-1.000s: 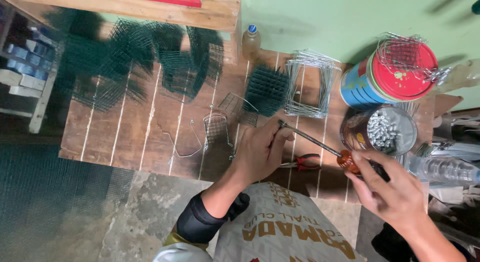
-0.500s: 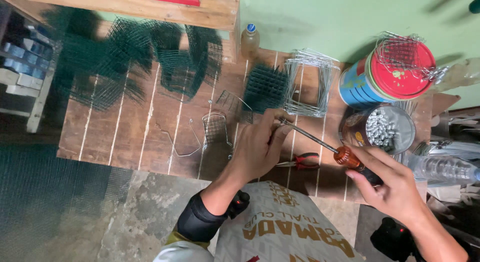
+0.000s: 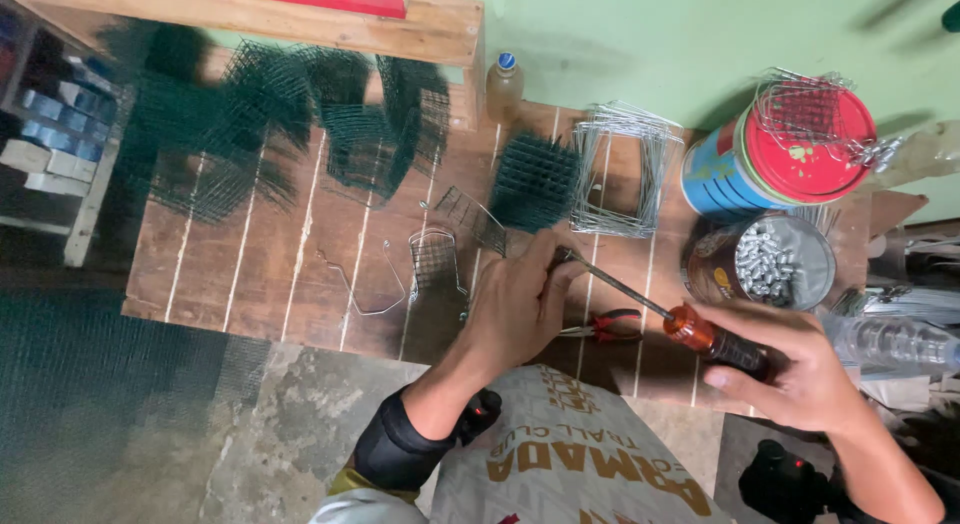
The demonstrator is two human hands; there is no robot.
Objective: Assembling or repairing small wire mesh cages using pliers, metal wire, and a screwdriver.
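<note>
Screwdriver [image 3: 655, 309] between both hands

Right hand [image 3: 800, 374] has shifted lower and outward with the screwdriver [image 3: 690, 329]; shaft now lies flatter. Its tip, free a second ago, now sits at the left hand [image 3: 520, 304] fingertips. Left hand barely moved.

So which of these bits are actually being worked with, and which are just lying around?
In use:
left hand
right hand
screwdriver
small wire piece at its tip

Lying about:
red pliers
can of metal bits
red-lidded tin
bottle
green mesh pieces
</note>
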